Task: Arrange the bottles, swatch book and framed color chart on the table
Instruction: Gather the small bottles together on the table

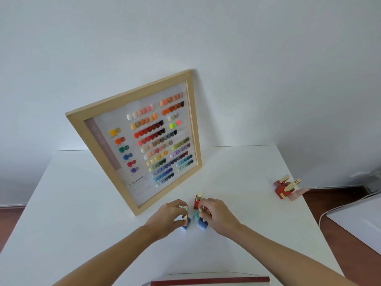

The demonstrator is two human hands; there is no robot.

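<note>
The framed color chart [142,139], with a light wooden frame and rows of coloured nail tips, leans upright against the white wall at the back of the table. In front of it, my left hand [168,216] grips a small blue bottle [186,225] with a gold cap. My right hand [216,213] holds a second blue bottle [202,223]; a teal bottle sits right beside it. A red bottle [197,201] stands just behind my fingers. Near the right edge stand two more red bottles [281,187] and a pink one [296,195]. The swatch book [210,281], white with a red spine, lies at the near edge.
The white table [82,213] stands against a white wall. A white cable [338,207] runs over the brown floor to the right, beside another white surface [358,223].
</note>
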